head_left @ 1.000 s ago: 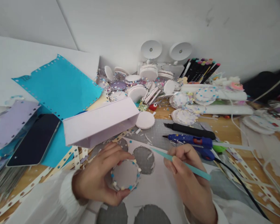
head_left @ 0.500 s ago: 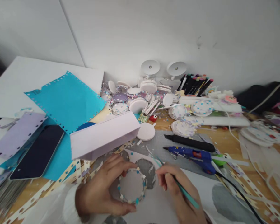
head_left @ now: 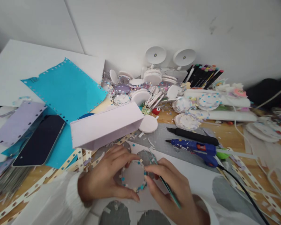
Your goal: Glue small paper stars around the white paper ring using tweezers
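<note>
A white paper disc (head_left: 134, 175), edged with small blue, white and cream stars, lies between my hands over a white sheet. My left hand (head_left: 107, 175) curves around its left side, index finger at the upper rim and thumb at the lower rim. With thumb and index finger, my right hand (head_left: 170, 184) touches the disc's right rim. Teal tweezers (head_left: 165, 184) are tucked in that same hand, their points toward the upper left. Round holes in the white sheet (head_left: 194, 168) show the grey mat (head_left: 164, 132) underneath.
A pale box (head_left: 105, 125) stands behind my left hand. At right lie a blue glue gun (head_left: 194, 148) with a black cord and a black pen-like cutter (head_left: 192, 136). A phone (head_left: 39, 140), blue paper (head_left: 67, 90), several decorated discs (head_left: 142, 97) and markers (head_left: 203, 76) surround the mat.
My right hand has moved left to the disc's rim, its thumb and index finger now touching it. The tweezers have swung steeper in that hand. The view has tilted down slightly.
</note>
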The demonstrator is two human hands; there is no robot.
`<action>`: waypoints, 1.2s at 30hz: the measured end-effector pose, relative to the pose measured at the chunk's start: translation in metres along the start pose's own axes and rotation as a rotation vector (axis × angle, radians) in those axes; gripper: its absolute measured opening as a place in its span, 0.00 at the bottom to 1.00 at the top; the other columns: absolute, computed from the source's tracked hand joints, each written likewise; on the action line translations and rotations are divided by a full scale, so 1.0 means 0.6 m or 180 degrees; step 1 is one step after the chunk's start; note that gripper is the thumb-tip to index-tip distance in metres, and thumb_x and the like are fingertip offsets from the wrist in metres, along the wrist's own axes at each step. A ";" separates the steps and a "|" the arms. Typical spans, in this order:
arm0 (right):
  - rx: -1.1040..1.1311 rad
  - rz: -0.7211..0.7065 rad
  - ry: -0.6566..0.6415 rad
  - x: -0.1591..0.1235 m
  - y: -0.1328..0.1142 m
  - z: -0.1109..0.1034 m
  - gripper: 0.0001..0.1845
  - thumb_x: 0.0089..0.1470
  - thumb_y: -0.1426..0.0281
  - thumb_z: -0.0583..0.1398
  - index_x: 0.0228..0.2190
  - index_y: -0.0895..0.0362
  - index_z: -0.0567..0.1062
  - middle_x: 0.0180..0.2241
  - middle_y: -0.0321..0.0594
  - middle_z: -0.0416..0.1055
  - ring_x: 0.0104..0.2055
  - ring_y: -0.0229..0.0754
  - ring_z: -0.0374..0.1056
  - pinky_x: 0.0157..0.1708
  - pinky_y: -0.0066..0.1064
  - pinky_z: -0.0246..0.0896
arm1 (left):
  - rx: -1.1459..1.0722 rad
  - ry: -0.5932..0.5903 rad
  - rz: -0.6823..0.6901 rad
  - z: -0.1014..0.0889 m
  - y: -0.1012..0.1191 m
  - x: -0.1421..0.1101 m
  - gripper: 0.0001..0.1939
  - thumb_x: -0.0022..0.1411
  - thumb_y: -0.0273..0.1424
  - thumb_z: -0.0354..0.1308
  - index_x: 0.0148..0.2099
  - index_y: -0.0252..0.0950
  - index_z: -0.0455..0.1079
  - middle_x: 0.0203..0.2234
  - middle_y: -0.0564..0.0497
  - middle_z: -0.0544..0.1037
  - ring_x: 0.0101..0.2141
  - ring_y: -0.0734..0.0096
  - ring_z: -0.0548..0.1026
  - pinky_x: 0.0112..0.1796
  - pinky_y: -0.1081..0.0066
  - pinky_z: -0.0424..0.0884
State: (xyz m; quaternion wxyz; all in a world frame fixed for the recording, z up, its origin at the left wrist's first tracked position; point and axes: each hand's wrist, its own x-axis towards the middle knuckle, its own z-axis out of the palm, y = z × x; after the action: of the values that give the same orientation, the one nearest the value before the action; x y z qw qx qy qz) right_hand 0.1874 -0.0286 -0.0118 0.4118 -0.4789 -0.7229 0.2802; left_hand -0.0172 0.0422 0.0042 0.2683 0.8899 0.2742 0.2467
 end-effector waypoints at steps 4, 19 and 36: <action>-0.0053 -0.0038 0.0012 0.001 0.002 0.006 0.12 0.55 0.77 0.58 0.41 0.53 0.71 0.30 0.38 0.64 0.31 0.40 0.64 0.30 0.33 0.62 | 0.0154 0.0005 0.0026 0.006 0.000 0.000 0.33 0.47 0.52 0.66 0.49 0.36 0.66 0.30 0.50 0.73 0.33 0.63 0.71 0.36 0.67 0.64; -0.0062 -0.0212 -0.0331 -0.002 0.004 0.004 0.15 0.57 0.78 0.55 0.43 0.51 0.72 0.29 0.38 0.61 0.30 0.40 0.62 0.27 0.32 0.60 | 0.0515 0.0249 0.0431 0.018 0.003 -0.001 0.32 0.49 0.52 0.64 0.48 0.34 0.65 0.31 0.49 0.76 0.32 0.62 0.73 0.37 0.65 0.64; 0.1728 0.0881 0.0955 0.001 0.011 -0.016 0.09 0.56 0.66 0.59 0.41 0.49 0.72 0.25 0.33 0.66 0.26 0.37 0.62 0.25 0.27 0.57 | 0.0227 -0.0008 0.0183 0.006 -0.002 -0.007 0.42 0.44 0.56 0.64 0.57 0.41 0.60 0.32 0.51 0.72 0.33 0.62 0.71 0.36 0.67 0.65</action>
State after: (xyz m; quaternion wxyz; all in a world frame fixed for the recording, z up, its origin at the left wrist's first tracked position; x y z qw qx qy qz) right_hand 0.1986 -0.0251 -0.0120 0.5841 -0.4813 -0.4814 0.4421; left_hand -0.0187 0.0393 -0.0006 0.2295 0.9067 0.2569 0.2433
